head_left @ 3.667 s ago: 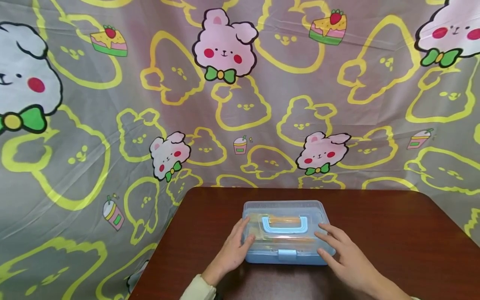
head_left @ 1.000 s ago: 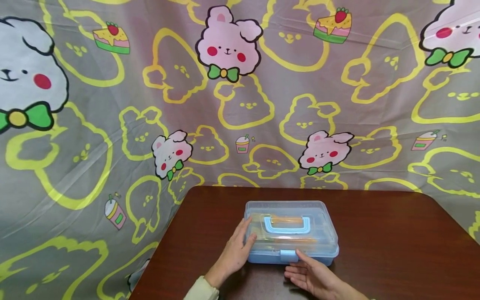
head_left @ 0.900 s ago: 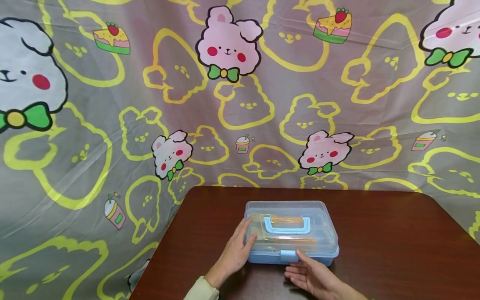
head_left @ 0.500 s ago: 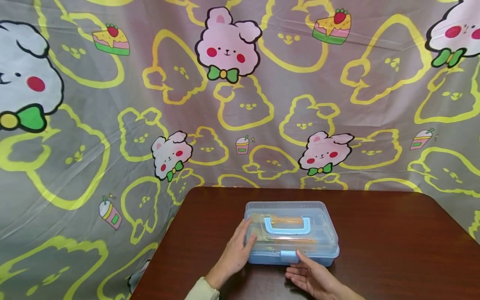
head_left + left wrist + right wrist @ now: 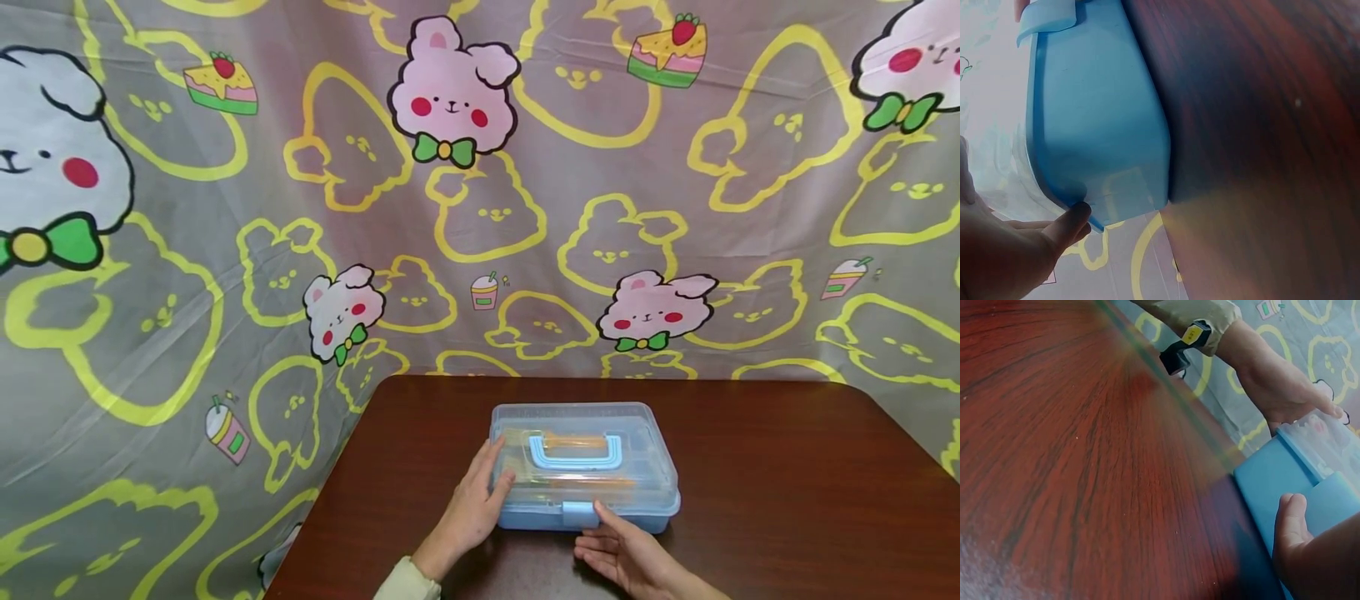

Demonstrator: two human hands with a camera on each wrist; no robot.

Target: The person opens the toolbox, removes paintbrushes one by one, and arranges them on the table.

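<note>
A blue plastic storage box [image 5: 525,520] with a see-through lid, a light-blue carrying handle [image 5: 576,463] and a front latch [image 5: 580,514] sits closed on the table. My left hand [image 5: 471,507] rests along its left end, fingers extended; in the left wrist view, fingertips touch the rim near the corner. My right hand [image 5: 628,552] is at the front, its thumb at the latch's right edge and its other fingers loosely extended below. The right wrist view has my right thumb [image 5: 1291,519] close to the latch [image 5: 1335,500]. Orange and yellowish items show blurred through the lid.
The dark reddish-brown wooden table [image 5: 780,467] extends around the box on all sides. A grey curtain [image 5: 525,192] printed with rabbits and yellow outlines hangs behind and to the left. A black strap device [image 5: 1185,349] is on my left wrist.
Since the oldest frame, my right hand has moved from the box's right end to the front latch. The left hand stays at the left end. Over the last second almost nothing moves.
</note>
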